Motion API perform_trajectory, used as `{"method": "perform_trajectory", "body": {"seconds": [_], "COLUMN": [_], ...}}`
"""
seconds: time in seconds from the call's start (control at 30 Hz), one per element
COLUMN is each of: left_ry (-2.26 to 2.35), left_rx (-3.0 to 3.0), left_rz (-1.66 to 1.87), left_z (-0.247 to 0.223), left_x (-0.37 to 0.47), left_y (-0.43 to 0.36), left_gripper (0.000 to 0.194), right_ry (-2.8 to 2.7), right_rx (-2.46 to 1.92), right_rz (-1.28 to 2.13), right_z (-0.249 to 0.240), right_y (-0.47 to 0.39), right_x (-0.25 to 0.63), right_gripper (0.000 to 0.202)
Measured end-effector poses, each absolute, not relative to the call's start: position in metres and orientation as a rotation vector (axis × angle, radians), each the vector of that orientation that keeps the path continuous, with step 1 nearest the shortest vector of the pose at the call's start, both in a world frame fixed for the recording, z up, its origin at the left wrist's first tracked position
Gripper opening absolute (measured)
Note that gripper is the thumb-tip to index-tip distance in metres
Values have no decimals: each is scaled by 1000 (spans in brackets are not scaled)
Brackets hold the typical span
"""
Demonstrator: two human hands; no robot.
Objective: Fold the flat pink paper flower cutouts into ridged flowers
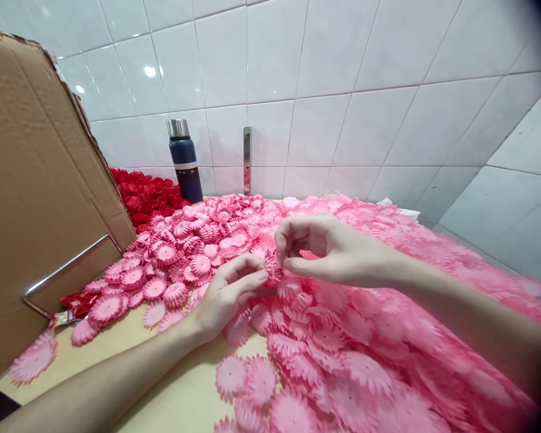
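My left hand [234,291] is closed in a pinch on a pink fabric flower piece [273,264] with a scalloped edge. At that piece's right side, my right hand [318,248] has its fingers curled in toward the thumb. What lies between those right fingertips, if anything, is too small to make out. Beneath both hands spreads a heap of loose pink flower layers [342,337]. To their left are smaller pink flowers [166,254] with ruffled, stacked petals and darker edges.
A large cardboard box [40,180] with a metal wire handle [72,264] stands at the left. Behind it are dark red flowers [148,195] and a blue bottle [186,162]. A red wrapper [77,302] lies by the box. White tiled wall [270,66] closes off the back.
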State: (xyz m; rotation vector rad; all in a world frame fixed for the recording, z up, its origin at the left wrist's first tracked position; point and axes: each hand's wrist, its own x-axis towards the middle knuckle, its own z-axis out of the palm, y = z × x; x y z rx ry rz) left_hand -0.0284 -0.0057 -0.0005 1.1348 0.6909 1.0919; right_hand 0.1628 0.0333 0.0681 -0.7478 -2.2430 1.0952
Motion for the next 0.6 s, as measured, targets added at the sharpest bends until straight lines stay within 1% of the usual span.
{"method": "perform_trajectory", "body": {"seconds": [0.2,0.37,0.53,0.6], "left_ry": [772,878,906,899], "left_rx": [1156,1278,1396,1414], "left_rz": [1139,1116,1139,1152], "left_z": [-2,-3,1,1], "left_x": [-26,-27,-27,-26], "left_y": [-6,-5,-7,-8], "left_gripper": [12,18,18,17], "right_ry": [-2343,-2446,-2453,-2395], "right_rx": [-742,-890,-887,-885], "right_rz": [1111,953,824,860], "right_z": [69,70,71,69], "right_y": [45,36,26,26], "right_x": [171,166,159,157], "right_gripper": [11,20,8,13]}}
